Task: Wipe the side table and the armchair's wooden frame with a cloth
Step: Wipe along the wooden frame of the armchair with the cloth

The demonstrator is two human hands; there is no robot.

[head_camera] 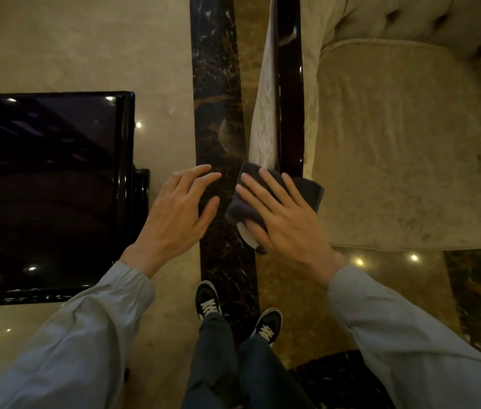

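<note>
Right hand (280,214): flat grip pressed cloth (307,188) onto armchair frame (289,113); left hand (180,211) empty, spread. Risk: cloth sliding from under the palm.

Long light grey-blue fabric sleeves (91,335) with gathered elastic cuffs; bare hands (178,208). Dark blue-grey trousers (233,364). Black low-top sneakers (208,301) with white laces.
</note>
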